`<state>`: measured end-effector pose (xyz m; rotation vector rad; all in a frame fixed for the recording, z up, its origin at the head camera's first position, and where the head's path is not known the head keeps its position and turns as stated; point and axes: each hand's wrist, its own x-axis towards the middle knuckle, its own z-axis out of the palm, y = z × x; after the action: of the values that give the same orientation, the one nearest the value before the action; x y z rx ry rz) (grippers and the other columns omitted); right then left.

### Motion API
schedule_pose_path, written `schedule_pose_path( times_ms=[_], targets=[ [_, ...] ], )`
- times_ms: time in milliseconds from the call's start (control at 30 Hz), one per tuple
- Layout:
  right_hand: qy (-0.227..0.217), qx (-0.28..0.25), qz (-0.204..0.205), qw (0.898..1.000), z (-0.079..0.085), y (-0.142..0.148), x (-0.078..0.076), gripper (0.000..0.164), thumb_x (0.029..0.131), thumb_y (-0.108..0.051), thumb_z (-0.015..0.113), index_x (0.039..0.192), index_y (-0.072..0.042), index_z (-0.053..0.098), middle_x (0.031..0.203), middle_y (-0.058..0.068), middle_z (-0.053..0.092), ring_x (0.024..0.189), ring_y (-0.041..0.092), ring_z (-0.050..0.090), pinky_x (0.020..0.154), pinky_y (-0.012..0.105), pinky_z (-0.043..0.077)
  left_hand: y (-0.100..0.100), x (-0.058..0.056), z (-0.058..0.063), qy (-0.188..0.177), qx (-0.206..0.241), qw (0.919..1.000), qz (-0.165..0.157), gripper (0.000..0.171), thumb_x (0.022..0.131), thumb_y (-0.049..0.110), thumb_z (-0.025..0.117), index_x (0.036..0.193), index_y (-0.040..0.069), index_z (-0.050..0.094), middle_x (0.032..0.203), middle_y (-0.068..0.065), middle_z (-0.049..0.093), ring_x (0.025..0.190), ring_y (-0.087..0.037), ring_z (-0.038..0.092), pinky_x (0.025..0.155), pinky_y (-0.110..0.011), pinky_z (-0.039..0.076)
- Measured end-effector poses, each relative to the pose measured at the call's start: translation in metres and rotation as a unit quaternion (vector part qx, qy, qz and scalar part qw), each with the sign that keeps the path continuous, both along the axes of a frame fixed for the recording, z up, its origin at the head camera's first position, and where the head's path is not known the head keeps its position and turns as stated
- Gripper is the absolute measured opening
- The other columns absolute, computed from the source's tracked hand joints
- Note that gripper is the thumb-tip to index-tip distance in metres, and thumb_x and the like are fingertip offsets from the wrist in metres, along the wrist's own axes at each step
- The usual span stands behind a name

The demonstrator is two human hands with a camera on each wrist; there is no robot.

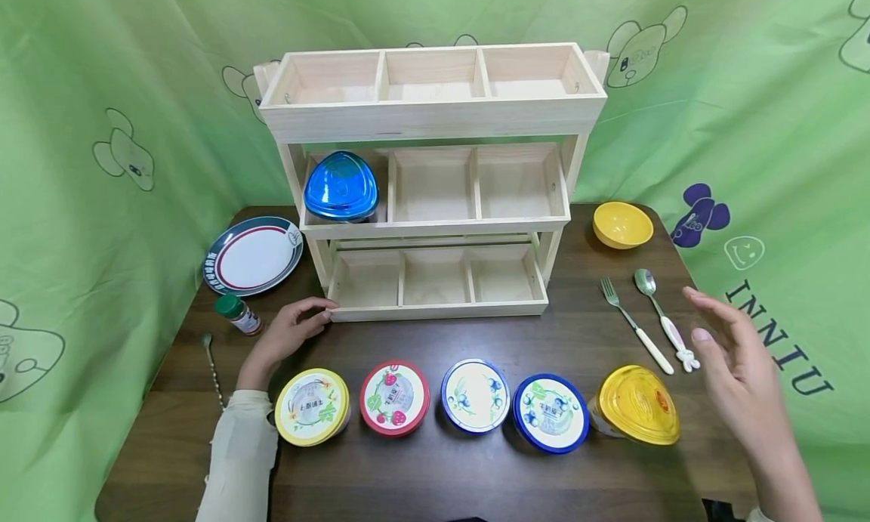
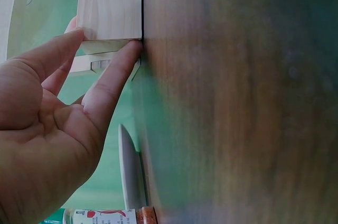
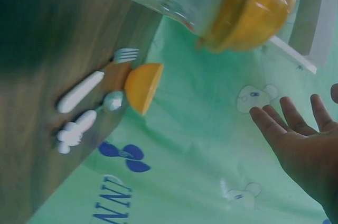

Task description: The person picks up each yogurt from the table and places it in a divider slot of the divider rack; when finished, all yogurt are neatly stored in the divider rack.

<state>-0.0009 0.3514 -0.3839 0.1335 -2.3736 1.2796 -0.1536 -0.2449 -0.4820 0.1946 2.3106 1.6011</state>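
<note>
My left hand touches the left front corner of the bottom tray of a three-tier wooden shelf. In the left wrist view, its extended fingers meet the end of the light wooden board. My right hand is raised at the right side, holding nothing, its fingers spread in the right wrist view. Nearest to it are a spoon, a fork and a yellow-lidded jar. A blue-lidded container sits in the middle tier's left compartment.
Along the front stand jars with yellow, red and blue lids, plus another blue-lidded jar. At left are a plate, a green-capped bottle and a thin spoon. A yellow bowl stands at back right.
</note>
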Motion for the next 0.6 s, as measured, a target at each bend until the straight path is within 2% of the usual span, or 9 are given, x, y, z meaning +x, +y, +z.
schedule_pose_path(
  times_ms=[200, 367, 600],
  targets=[
    [0.009, -0.02, -0.012, 1.0, -0.017, 0.001, 0.01, 0.048, 0.107, 0.014, 0.046, 0.155, 0.008, 0.049, 0.159, -0.001, 0.057, 0.147, 0.008, 0.049, 0.121, 0.016, 0.037, 0.001, 0.0, 0.001, -0.003, -0.003, 1.0, -0.001, 0.033, 0.114, 0.014, 0.06, 0.14, -0.005, 0.065, 0.142, -0.026, 0.06, 0.132, -0.033, 0.059, 0.11, -0.04, 0.055],
    [-0.003, -0.041, -0.029, 0.999, -0.029, 0.001, 0.016, 0.045, 0.108, 0.014, 0.046, 0.152, 0.009, 0.051, 0.158, 0.0, 0.058, 0.145, 0.008, 0.051, 0.116, 0.014, 0.042, 0.001, 0.001, 0.003, -0.005, -0.004, 1.0, -0.002, 0.034, 0.114, 0.015, 0.06, 0.141, -0.005, 0.065, 0.144, -0.026, 0.059, 0.135, -0.036, 0.057, 0.112, -0.043, 0.054],
    [-0.028, -0.114, -0.042, 0.992, -0.044, -0.003, 0.023, 0.037, 0.109, 0.012, 0.048, 0.145, 0.01, 0.055, 0.154, 0.002, 0.06, 0.14, 0.007, 0.054, 0.107, 0.009, 0.046, 0.001, 0.0, 0.003, -0.007, -0.009, 0.9999, -0.007, 0.034, 0.114, 0.015, 0.06, 0.141, -0.004, 0.065, 0.145, -0.025, 0.059, 0.135, -0.037, 0.057, 0.112, -0.043, 0.054]
  ],
)
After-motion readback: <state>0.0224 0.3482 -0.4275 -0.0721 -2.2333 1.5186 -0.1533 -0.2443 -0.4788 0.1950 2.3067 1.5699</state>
